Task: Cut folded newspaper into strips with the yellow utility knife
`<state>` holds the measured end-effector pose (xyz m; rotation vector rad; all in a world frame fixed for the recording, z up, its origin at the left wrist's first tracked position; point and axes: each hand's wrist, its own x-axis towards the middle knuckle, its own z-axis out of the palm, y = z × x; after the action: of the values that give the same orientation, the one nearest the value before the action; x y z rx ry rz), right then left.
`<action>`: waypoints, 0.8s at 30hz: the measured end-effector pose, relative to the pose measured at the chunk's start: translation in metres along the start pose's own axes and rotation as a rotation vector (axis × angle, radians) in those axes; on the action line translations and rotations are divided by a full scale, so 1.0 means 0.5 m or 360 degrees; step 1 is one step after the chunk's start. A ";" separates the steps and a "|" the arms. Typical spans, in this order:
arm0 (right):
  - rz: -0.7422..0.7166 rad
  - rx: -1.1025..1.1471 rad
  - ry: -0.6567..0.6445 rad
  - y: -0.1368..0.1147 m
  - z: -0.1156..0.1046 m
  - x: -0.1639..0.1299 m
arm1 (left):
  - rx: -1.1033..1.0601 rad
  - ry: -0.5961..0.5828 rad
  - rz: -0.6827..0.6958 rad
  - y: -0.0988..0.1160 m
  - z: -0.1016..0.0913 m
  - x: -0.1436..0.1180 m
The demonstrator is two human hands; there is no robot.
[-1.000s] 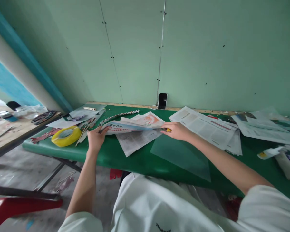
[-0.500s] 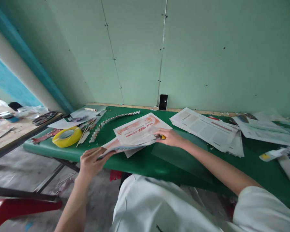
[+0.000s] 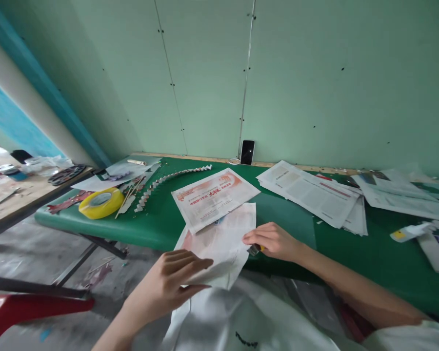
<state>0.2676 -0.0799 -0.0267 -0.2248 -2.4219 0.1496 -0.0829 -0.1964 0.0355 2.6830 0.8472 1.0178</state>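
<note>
A sheet of printed newspaper [image 3: 227,243] hangs over the near edge of the green table, close to my body. My left hand [image 3: 181,275] is closed on its lower left part, thumb below and fingers on top. At its right edge is my right hand [image 3: 272,241], closed around a small yellow and dark tool that looks like a utility knife [image 3: 255,249]. The fingertips of that hand touch the paper. Just beyond lies another newspaper sheet [image 3: 214,200] with red print, flat on the table and overlapping the held one.
To the left are a yellow tape roll [image 3: 101,203], thin sticks and a folded paper strip [image 3: 168,181]. A phone [image 3: 247,152] leans on the wall. More newspaper [image 3: 310,195] lies to the right, near a white bottle [image 3: 409,232]. A red stool [image 3: 32,312] stands at lower left.
Both hands have come nearer my body, the left also moving right. The held sheet has slid off the red-printed one and turned toward me.
</note>
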 end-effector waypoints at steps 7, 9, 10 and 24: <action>0.0207 0.0100 0.0131 -0.009 -0.076 -0.006 | -0.0118 -0.0517 -0.0553 -0.044 -0.085 -0.040; 0.0277 0.0095 0.0142 -0.004 -0.088 -0.009 | -0.0252 -0.0562 -0.0529 -0.056 -0.088 -0.045; 0.0297 0.0083 0.0139 -0.001 -0.092 -0.010 | -0.0348 -0.0578 -0.0509 -0.061 -0.086 -0.046; 0.0262 0.0139 -0.0032 0.004 -0.092 -0.042 | -0.0673 -0.0343 -0.0510 -0.163 -0.061 -0.002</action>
<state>0.3137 -0.0800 -0.0057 -0.3845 -2.4088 0.3326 -0.1404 -0.1310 0.0317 2.1682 0.8675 0.7214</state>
